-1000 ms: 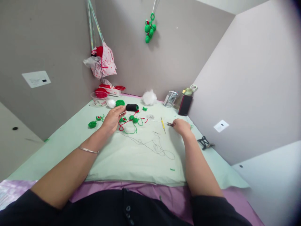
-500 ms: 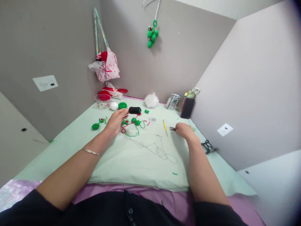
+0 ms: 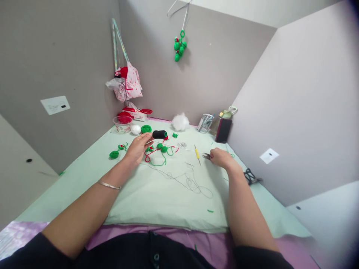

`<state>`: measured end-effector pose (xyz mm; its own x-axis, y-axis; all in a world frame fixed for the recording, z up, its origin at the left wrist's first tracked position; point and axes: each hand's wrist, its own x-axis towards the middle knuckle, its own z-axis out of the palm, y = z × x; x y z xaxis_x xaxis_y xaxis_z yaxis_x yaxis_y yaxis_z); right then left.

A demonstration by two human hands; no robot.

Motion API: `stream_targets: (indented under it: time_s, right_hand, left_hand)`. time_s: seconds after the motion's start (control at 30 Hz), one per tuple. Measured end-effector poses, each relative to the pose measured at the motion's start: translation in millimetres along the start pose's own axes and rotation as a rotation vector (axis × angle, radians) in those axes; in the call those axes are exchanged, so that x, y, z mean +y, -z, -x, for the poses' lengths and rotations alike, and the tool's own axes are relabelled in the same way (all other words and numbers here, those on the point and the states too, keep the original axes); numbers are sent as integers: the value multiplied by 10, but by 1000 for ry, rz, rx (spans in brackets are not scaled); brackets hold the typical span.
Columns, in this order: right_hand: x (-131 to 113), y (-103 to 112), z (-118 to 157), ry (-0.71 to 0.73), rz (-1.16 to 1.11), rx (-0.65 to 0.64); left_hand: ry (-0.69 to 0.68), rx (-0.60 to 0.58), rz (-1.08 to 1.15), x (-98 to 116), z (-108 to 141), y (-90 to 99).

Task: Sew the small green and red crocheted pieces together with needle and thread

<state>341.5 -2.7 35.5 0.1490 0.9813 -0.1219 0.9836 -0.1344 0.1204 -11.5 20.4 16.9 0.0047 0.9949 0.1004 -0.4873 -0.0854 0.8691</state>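
My left hand [image 3: 139,148] is closed on the end of a black thread spool [image 3: 159,134], held above the table. My right hand [image 3: 222,157] is closed around small snips [image 3: 206,156], whose blades point left. A pale strand runs between the two hands. Beneath it lie green crocheted balls [image 3: 163,149] with red and green yarn tails, a clear round disc [image 3: 182,144] and a yellow-handled hook [image 3: 197,154]. Loose dark thread [image 3: 193,184] curls over the cloth in front.
At the back stand a plastic tub [image 3: 122,124], white stuffing [image 3: 180,122], a clear cup [image 3: 205,123] and a dark phone [image 3: 223,130]. Black-handled scissors [image 3: 252,177] lie right of my right forearm. Green crocheted pieces [image 3: 179,49] hang on the wall.
The snips' blades look slightly wider apart and tilt a little more. Both hands keep their hold, and the whole view has shifted slightly.
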Motion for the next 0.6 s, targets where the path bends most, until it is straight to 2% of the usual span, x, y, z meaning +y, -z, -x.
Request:
stream_targets:
  time_s: [0.23, 0.3, 0.37, 0.4, 0.5, 0.57, 0.6]
  right_hand:
    - [186, -9, -71, 18, -142, 198]
    - [154, 50, -71, 19, -396, 317]
    - [31, 128, -35, 59, -834, 392]
    - [-66, 166, -3, 96, -1076, 386]
    - [-469, 232, 134, 264, -1631, 205]
    - [-776, 216, 235, 351, -1812, 58]
    - [-923, 191, 283, 361, -1855, 42]
  left_hand:
    - [7, 18, 22, 12, -3, 20]
    - [-32, 13, -11, -1, 2, 13]
    - [-80, 13, -52, -24, 2, 7]
    - [-108, 18, -71, -39, -1, 7]
    - [-184, 55, -147, -83, -9, 17]
    - [-223, 89, -239, -99, 0, 20]
    - [-240, 103, -290, -101, 14, 15]
